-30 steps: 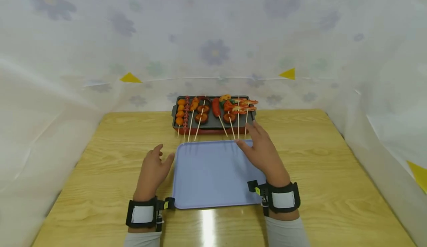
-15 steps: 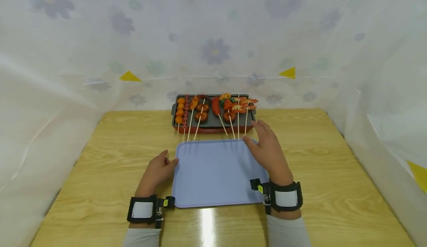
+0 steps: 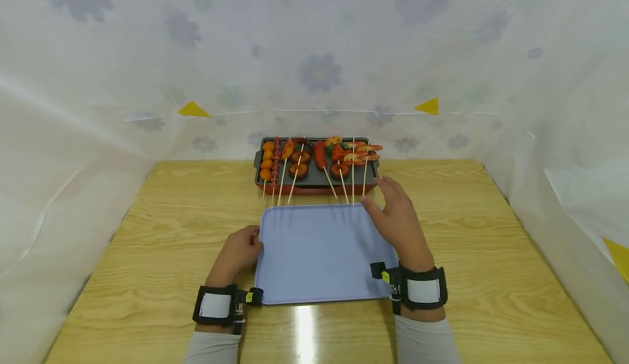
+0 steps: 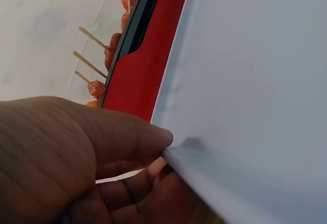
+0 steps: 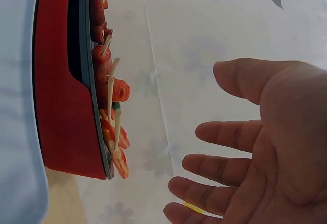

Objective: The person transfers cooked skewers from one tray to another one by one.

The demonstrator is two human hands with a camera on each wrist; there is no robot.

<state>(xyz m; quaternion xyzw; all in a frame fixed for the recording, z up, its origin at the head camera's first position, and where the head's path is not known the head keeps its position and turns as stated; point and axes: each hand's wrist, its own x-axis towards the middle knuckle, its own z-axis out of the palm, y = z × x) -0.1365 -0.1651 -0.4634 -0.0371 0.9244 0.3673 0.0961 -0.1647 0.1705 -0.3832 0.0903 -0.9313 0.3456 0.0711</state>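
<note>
On the wood-grain bench (image 3: 472, 255), left hand (image 3: 240, 250) is pinching a pale-blue rectangular tray (image 3: 319, 257), right hand (image 3: 400, 222) hovering spread-fingered nearby.

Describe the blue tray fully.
The blue tray is a pale, smooth rectangle with rounded corners and a low rim, plastic by its look. It lies face up on the table, in front of the grill. The left hand pinches its left rim, thumb on top; the right hand, by its far right corner, does not touch it.
</note>
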